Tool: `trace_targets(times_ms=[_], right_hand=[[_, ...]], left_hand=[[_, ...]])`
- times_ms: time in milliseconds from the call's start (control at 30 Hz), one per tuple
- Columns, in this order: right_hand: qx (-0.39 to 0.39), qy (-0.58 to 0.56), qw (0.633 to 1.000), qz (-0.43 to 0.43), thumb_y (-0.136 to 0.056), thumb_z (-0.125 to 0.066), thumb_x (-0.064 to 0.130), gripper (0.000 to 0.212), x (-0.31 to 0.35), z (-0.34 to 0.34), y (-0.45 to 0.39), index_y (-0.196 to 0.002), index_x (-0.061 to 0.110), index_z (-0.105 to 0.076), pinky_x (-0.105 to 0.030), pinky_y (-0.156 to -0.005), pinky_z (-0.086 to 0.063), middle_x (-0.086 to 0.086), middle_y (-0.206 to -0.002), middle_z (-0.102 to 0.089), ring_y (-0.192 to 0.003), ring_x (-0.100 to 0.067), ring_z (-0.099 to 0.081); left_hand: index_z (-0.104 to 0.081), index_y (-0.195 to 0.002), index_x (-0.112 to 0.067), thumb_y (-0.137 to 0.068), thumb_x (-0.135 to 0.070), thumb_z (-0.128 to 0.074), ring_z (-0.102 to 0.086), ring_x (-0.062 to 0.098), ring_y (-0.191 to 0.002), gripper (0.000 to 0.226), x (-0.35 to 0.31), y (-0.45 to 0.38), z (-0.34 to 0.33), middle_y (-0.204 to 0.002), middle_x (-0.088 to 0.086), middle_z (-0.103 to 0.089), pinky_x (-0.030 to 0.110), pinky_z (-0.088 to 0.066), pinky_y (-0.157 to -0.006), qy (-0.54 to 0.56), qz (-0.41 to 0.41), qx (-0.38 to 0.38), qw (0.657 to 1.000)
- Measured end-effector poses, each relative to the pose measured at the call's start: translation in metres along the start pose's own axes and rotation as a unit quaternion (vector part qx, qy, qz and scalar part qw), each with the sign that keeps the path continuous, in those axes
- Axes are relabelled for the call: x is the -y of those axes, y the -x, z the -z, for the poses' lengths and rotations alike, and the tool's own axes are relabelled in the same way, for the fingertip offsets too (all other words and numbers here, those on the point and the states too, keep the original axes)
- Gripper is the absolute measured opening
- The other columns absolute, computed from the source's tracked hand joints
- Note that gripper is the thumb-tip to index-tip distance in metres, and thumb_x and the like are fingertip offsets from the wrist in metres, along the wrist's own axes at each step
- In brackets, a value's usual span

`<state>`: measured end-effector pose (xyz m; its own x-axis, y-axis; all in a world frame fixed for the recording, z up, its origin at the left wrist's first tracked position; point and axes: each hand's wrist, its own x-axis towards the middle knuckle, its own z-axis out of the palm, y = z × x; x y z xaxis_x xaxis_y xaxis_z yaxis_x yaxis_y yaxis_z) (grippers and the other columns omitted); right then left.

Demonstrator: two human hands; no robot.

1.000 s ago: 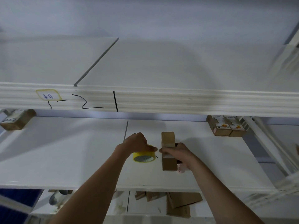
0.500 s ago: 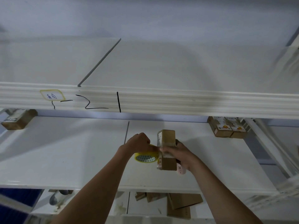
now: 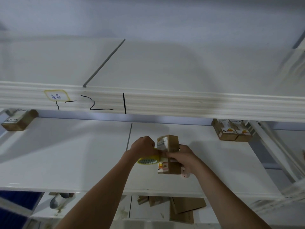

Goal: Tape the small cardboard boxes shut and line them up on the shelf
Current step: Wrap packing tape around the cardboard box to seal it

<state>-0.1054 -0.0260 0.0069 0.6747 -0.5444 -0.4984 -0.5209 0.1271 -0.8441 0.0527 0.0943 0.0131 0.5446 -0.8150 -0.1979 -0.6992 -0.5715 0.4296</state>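
Cardboard box (image 3: 170, 146) stands on end over the middle shelf (image 3: 66, 154), long axis vertical, labelled face toward your left. Your right hand (image 3: 183, 157) has its grip curled round the box's middle. Your left hand (image 3: 144, 146) pinches the yellow tape roll (image 3: 148, 160), touching the box's left side. Two taped boxes (image 3: 231, 132) sit far right.

Left hand (image 3: 144, 147), right hand (image 3: 182, 157) clenched together.

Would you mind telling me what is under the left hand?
A yellow tape roll shows below the left hand, against the cardboard box. The hand covers the roll's upper part.
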Motion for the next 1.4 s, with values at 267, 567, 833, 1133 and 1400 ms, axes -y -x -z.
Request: trace_targets(times_ms=[267, 567, 833, 1133, 1400], right_hand=[[-0.011, 0.004, 0.999, -0.041, -0.066, -0.085, 0.022, 0.048, -0.004, 0.012, 0.002, -0.112, 0.022, -0.069, -0.052, -0.094, -0.055, -0.003, -0.093, -0.078, -0.094, -0.026, -0.074], [0.017, 0.003, 1.000, -0.010, -0.070, -0.088, 0.018, 0.047, 0.003, 0.020, 0.001, -0.114, 0.018, -0.070, -0.048, -0.094, -0.057, -0.003, -0.099, -0.078, -0.093, -0.023, -0.075], [0.035, -0.018, 0.999, -0.003, -0.073, -0.087, 0.013, 0.046, 0.006, 0.022, 0.004, -0.116, 0.014, -0.069, -0.049, -0.095, -0.057, -0.006, -0.102, -0.078, -0.095, -0.025, -0.075], [0.039, -0.039, 0.998, 0.002, -0.075, -0.086, 0.011, 0.043, 0.014, 0.021, 0.012, -0.115, 0.012, -0.070, -0.050, -0.094, -0.057, -0.008, -0.102, -0.078, -0.095, -0.026, -0.075], [0.065, -0.092, 0.994, 0.016, -0.083, -0.077, 0.006, 0.041, 0.024, 0.014, 0.020, -0.122, 0.010, -0.066, -0.047, -0.095, -0.057, -0.010, -0.108, -0.076, -0.099, -0.028, -0.074]], left_hand=[[-0.067, -0.066, -0.025, -0.085, -0.040, -0.077, -0.054, 0.010, -0.068, 0.026, 0.015, 0.007, 0.017, -0.070, -0.005, -0.060, 0.022, -0.043, -0.066, 0.170, -0.023, 0.161, 0.972], [-0.069, -0.069, -0.006, -0.080, -0.038, -0.081, -0.046, 0.013, -0.068, 0.035, 0.028, 0.006, 0.019, -0.069, 0.004, -0.053, 0.028, -0.035, -0.065, 0.224, -0.014, 0.150, 0.963], [-0.067, -0.064, -0.013, -0.076, -0.055, -0.079, -0.055, 0.012, -0.062, 0.045, 0.037, 0.002, 0.023, -0.062, -0.002, -0.058, 0.022, -0.042, -0.058, 0.106, 0.010, 0.054, 0.993], [-0.069, -0.073, -0.014, -0.073, -0.069, -0.072, -0.061, 0.011, -0.065, 0.055, 0.041, 0.000, 0.018, -0.071, 0.000, -0.063, 0.023, -0.051, -0.063, 0.043, 0.030, 0.016, 0.999], [-0.067, -0.072, -0.015, -0.074, -0.068, -0.072, -0.062, 0.009, -0.065, 0.053, 0.034, -0.002, 0.021, -0.071, -0.002, -0.063, 0.021, -0.050, -0.062, 0.048, 0.031, 0.021, 0.998]])
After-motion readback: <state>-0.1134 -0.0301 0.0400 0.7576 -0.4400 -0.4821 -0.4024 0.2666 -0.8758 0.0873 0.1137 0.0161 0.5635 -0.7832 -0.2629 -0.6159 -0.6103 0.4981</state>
